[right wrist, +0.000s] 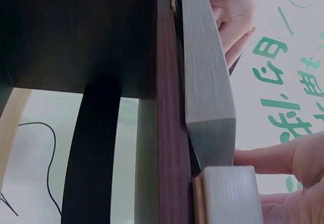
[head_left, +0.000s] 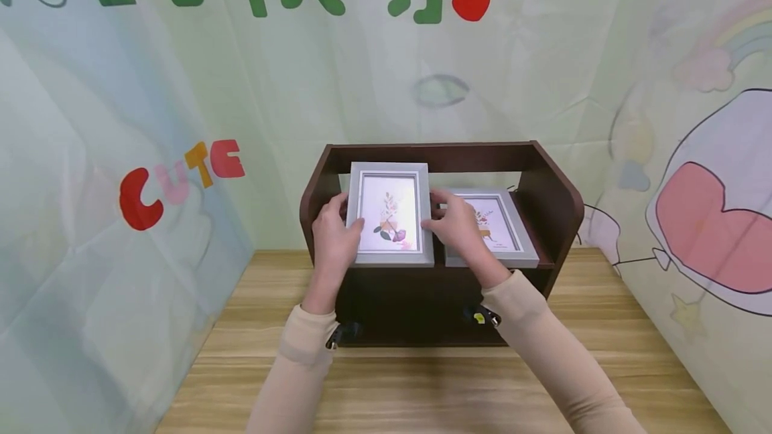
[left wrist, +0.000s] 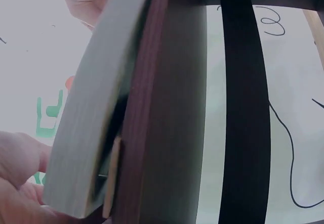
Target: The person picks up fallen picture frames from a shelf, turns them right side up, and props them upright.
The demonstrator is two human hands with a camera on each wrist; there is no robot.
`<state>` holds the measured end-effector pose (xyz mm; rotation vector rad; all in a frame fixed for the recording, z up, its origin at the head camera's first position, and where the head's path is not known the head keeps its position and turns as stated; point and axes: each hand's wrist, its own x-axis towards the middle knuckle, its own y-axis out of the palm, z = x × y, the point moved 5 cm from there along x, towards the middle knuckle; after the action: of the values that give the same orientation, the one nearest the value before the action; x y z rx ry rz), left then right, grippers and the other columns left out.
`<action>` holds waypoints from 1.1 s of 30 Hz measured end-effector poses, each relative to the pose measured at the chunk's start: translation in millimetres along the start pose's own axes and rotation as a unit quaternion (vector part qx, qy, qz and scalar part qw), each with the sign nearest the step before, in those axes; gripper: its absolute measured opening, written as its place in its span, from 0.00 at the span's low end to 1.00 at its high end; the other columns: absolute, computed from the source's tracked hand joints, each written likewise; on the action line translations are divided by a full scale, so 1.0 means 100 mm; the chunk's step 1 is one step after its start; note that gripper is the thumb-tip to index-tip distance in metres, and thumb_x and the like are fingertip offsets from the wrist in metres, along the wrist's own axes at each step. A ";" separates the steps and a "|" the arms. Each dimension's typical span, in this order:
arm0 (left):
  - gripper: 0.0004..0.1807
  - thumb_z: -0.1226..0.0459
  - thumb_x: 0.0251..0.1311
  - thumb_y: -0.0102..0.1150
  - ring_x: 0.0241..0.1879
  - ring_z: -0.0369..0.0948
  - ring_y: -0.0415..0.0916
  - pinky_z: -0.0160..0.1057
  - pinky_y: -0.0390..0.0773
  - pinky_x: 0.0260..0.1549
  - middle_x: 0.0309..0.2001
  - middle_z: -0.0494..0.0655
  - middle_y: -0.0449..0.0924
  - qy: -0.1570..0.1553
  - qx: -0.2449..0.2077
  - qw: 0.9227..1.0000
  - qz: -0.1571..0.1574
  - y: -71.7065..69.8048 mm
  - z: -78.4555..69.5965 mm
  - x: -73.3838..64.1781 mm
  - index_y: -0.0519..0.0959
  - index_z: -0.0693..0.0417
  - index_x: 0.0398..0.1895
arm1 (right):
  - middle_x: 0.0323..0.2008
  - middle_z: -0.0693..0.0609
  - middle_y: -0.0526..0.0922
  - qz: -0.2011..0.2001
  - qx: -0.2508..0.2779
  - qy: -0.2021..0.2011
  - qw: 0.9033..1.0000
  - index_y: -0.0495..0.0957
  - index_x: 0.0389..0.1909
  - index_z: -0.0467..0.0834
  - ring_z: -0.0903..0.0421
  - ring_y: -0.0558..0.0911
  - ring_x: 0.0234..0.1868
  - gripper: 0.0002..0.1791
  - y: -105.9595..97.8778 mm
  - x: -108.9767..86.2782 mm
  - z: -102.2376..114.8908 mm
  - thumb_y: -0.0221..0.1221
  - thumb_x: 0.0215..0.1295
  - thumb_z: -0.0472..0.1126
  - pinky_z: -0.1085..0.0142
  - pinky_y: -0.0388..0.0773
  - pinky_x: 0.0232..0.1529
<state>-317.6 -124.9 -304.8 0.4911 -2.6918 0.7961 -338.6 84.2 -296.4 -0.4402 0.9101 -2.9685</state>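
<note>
A silver-grey picture frame (head_left: 391,258) with a flower print lies tilted on the top shelf of a dark brown desktop rack (head_left: 416,303). My left hand (head_left: 334,236) grips its left edge, thumb on the front. On the right edge, my right hand (head_left: 456,225) holds it with thumb and fingers. A second picture frame (head_left: 523,223) with a similar print lies on the shelf to the right, partly behind my right hand. Seen from the left wrist, the first frame's side (left wrist: 96,102) leans away from the shelf edge, with a gap between them.
The rack stands on a wood-grain table (head_left: 386,387) near a pale green printed cloth backdrop (head_left: 289,86). Its side panels (head_left: 557,209) rise at both ends, with a back rail (head_left: 476,158) along the top. Cloth also hangs at left and right.
</note>
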 end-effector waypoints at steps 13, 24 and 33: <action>0.30 0.65 0.58 0.62 0.56 0.49 0.75 0.44 0.76 0.55 0.59 0.57 0.74 -0.006 -0.042 0.999 -0.010 -0.01 -0.03 0.03 0.68 0.60 0.64 | 0.58 0.39 0.77 0.007 0.087 0.047 0.995 0.65 0.66 0.37 0.47 0.79 0.56 0.36 -0.10 0.04 -0.06 0.65 0.55 0.31 0.58 0.77 0.54; 0.27 0.68 0.55 0.64 0.51 0.49 0.78 0.43 0.78 0.52 0.54 0.59 0.77 0.034 -0.073 0.996 -0.049 -0.02 -0.08 0.05 0.73 0.61 0.60 | 0.58 0.40 0.77 -0.006 0.119 0.046 0.992 0.67 0.65 0.38 0.47 0.80 0.55 0.35 -0.15 0.04 -0.04 0.65 0.54 0.29 0.57 0.78 0.53; 0.26 0.69 0.55 0.64 0.52 0.49 0.78 0.42 0.79 0.51 0.55 0.58 0.77 0.048 -0.095 0.992 -0.065 -0.03 -0.12 0.03 0.74 0.61 0.59 | 0.58 0.43 0.76 -0.011 0.133 0.057 0.989 0.69 0.64 0.42 0.47 0.78 0.57 0.32 -0.17 0.03 -0.03 0.64 0.56 0.30 0.56 0.78 0.54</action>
<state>-316.8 -121.3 -292.6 0.5595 -2.5830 0.5079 -341.3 99.8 -288.2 -0.2757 0.5041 -3.1002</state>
